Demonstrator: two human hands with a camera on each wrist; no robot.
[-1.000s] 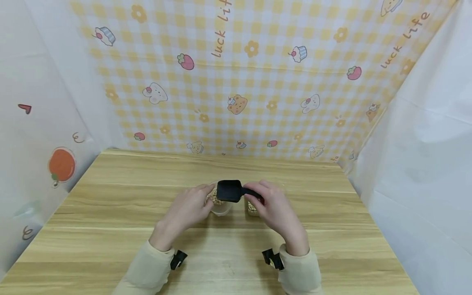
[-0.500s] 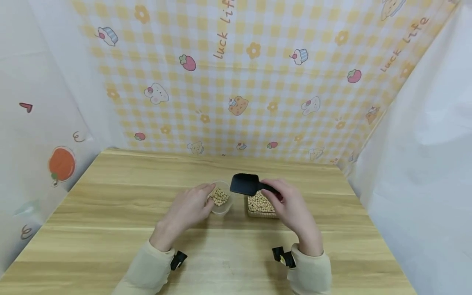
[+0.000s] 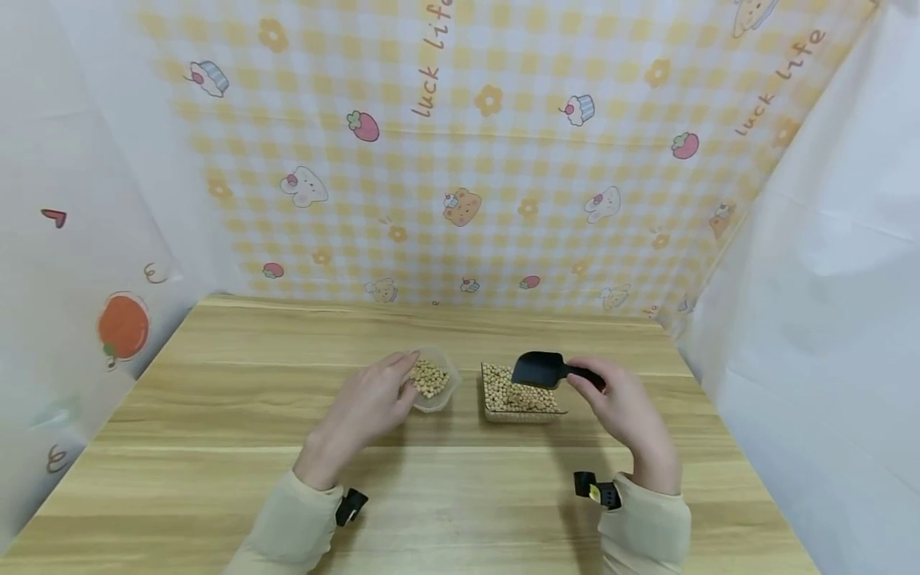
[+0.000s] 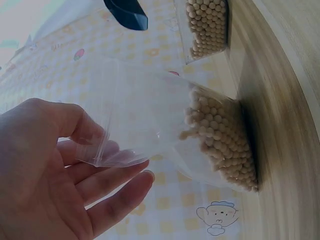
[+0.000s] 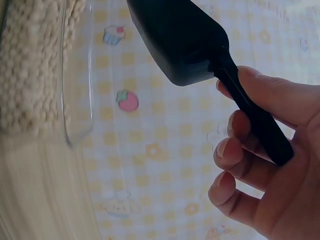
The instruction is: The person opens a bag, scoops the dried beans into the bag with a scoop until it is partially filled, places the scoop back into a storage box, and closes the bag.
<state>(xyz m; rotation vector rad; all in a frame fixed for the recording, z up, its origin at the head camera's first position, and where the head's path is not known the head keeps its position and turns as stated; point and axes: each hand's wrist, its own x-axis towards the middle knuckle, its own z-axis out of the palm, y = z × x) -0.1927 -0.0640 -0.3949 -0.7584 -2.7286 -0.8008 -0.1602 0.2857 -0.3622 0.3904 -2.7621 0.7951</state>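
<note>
- Two clear containers of soybeans stand side by side at mid-table: a small round plastic cup on the left and a rectangular tray just to its right, close but apart.
- Gripping the black scoop by its handle, the right hand has thumb and curled fingers pinched round the stem.
- Lengthwise, the scoop runs left to right: handle toward the right hand, blade pointing left, held over the tray's far right part, above the beans.
- From the blade, the cup lies to the left, across the tray.
- Holding the cup's near left wall, the left hand has thumb and fingers curled round the clear rim; the cup looks tipped on the table.
- Of the two hands, the left is at the cup and the right is nearer the tray.
</note>
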